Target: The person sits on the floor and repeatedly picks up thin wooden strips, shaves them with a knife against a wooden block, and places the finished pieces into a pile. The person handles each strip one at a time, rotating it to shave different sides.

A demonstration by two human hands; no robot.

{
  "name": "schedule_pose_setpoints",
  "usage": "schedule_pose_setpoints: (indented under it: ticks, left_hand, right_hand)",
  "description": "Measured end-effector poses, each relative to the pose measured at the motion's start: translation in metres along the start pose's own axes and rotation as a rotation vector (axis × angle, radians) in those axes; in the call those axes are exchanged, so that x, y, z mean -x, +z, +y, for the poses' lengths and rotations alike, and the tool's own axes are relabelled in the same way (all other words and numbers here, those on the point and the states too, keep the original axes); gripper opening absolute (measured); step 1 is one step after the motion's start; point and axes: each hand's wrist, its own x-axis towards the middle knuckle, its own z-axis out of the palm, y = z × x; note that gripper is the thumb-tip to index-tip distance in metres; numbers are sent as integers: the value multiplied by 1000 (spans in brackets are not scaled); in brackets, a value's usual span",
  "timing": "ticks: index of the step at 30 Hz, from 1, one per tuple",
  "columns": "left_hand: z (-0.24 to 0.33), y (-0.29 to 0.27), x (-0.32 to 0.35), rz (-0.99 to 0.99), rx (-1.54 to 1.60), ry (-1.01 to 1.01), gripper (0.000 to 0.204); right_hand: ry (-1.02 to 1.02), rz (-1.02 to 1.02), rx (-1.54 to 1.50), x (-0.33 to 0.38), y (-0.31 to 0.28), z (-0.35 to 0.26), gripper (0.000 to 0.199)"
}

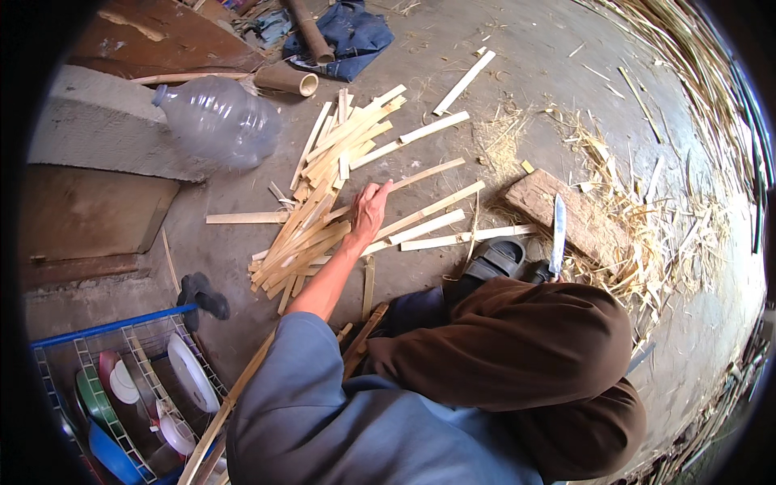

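Note:
My left hand [369, 212] reaches over a heap of split bamboo strips [301, 242], its fingers closed round one bamboo strip [428, 172] that points away to the right. Other pale strips [436, 212] fan out beside it. A knife [558, 230] with a broad steel blade points away from me, in front of a wooden block [566, 212]. At the knife's lower end only a sliver of my right hand [554, 279] shows, closed at the handle. My brown-clad knee [550, 339] hides the rest of that hand and its arm.
Curled shavings [655, 250] lie around the block. A large clear plastic bottle [222, 121], a bamboo tube [287, 79] and dark blue cloth [347, 40] are at the far left. A wire dish rack [113, 327] stands near left. Long strips [695, 48] line the right edge.

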Motion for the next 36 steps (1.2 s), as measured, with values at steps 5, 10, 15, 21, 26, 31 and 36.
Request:
schedule_pose_setpoints:
  ticks: [5, 10, 15, 21, 26, 31, 36]
  left_hand:
    - [-35, -43, 28, 67, -98, -171, 38]
    - [-67, -99, 82, 9, -456, -278, 47]
    - [-68, -73, 93, -3, -196, -316, 52]
    - [-18, 20, 5, -192, -125, -218, 47]
    - [-33, 49, -63, -312, -369, -288, 67]
    - [-52, 37, -73, -422, -427, -373, 42]
    - [-8, 10, -98, -368, 103, -357, 23]
  right_hand:
    - [6, 5, -3, 1, -2, 3, 37]
    - [7, 25, -5, 3, -7, 6, 36]
    - [4, 25, 8, 6, -7, 5, 34]
    - [7, 48, 14, 10, -13, 12, 33]
    - [-8, 73, 21, 12, -8, 9, 31]
    - [-25, 105, 5, 12, 3, 9, 30]
    - [-85, 203, -45, 18, 6, 7, 28]
